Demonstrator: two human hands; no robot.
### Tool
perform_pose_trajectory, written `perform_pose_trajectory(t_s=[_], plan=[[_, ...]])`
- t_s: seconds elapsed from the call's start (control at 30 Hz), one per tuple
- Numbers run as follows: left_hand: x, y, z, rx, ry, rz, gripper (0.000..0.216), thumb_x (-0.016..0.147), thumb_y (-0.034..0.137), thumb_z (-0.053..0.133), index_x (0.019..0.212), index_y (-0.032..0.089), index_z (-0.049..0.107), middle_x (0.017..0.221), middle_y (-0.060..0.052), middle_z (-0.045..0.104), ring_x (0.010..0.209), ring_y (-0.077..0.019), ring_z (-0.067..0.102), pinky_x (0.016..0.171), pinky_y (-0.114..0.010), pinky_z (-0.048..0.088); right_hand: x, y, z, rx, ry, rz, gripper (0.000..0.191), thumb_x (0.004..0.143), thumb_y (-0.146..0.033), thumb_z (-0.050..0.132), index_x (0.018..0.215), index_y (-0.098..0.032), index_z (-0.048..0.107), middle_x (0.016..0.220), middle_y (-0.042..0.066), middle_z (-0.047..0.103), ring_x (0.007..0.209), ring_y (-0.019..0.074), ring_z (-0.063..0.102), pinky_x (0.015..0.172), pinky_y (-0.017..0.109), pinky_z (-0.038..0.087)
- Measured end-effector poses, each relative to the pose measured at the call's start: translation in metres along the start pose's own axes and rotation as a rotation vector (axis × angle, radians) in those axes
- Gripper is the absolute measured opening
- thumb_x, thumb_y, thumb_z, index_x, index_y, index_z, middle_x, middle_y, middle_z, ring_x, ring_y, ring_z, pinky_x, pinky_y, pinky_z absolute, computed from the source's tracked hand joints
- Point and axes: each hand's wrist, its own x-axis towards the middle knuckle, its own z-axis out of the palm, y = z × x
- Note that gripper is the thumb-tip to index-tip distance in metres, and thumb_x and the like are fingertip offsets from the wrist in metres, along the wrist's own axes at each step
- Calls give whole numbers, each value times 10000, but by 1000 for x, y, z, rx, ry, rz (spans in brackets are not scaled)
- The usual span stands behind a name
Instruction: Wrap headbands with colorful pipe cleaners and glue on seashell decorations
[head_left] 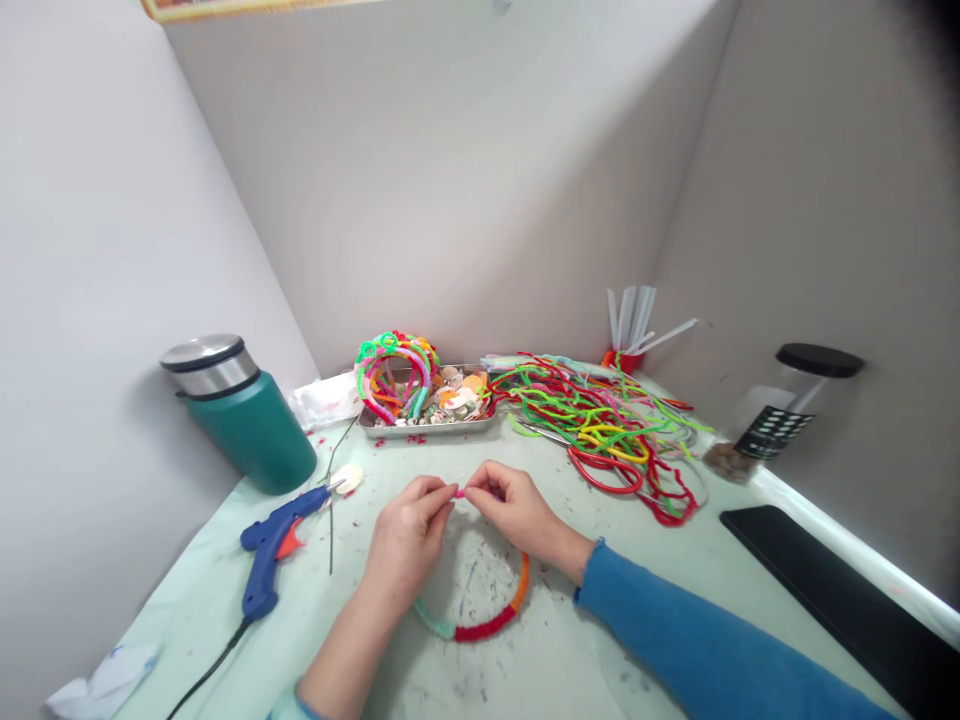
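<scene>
- The chenille-wrapped hoop (487,628) is kept near the middle of the desk (465,690), and its mint, red and orange curve is turned toward the near edge.
- A small pink section (460,493) is pinched from both sides, by the thumb and fingers of the left hand (409,525) and by those of the right hand (517,510). It appears to belong to the far side of the hoop, but the connection is covered by the hands.
- For good work here, the pink part should be steadied by one hand, while small and even movements are made by the other.
- The pinch should be kept firm but light, because soft chenille can probably be flattened or twisted by strong pressure.
- The neat borders between the colours can be taken as a model: no gap should be left, and no loose end.
- The round shape should be watched, since the hoop could be bent if it is pulled unequally.
- Caution is advised toward the left edge of the desk, where the blue glue gun (274,545) is laid with its nozzle at a white disc (347,479); whether it is hot cannot be told.
- If trimming is needed, the red-handled scissors (611,489) can be reached beyond the right hand, among the chenille stems (570,400) toward the far edge.
</scene>
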Motion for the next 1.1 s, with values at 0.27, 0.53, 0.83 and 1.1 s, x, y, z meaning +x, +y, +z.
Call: perform_pose_trajectory(t_s=[0.27, 0.53, 0.83, 1.1], plan=[[2, 1, -2, -255, -57, -152, 232, 821, 197, 480, 890, 212, 701, 917, -42, 667, 756, -147, 608, 688, -244, 455, 0, -2, -1, 26, -12, -7, 119, 797, -254, 539, 737, -155, 568, 649, -18, 548, 595, 98, 463, 550, 215, 364], [7, 4, -6, -683, -155, -519, 264, 725, 276, 572, 910, 125, 684, 556, -3, 601, 517, -120, 522, 517, -226, 423, -2, -7, -1, 39, -26, -9, 111, 803, -250, 536, 750, -160, 573, 651, -20, 558, 591, 94, 464, 545, 208, 358], [10, 12, -14, -903, -223, -588, 292, 648, 280, 640, 891, 120, 622, 591, 23, 563, 488, -91, 487, 481, -218, 391, -2, -8, -1, 13, -37, -23, 147, 803, -286, 546, 745, -157, 588, 664, -7, 573, 605, 105, 474, 553, 216, 370], [1, 0, -5, -354, -177, -339, 272, 728, 160, 495, 972, 195, 611, 770, -16, 652, 653, -139, 567, 605, -246, 421, 0, -2, 0, 4, -6, 8, 126, 787, -263, 549, 729, -156, 581, 639, -22, 549, 585, 95, 459, 545, 208, 363]])
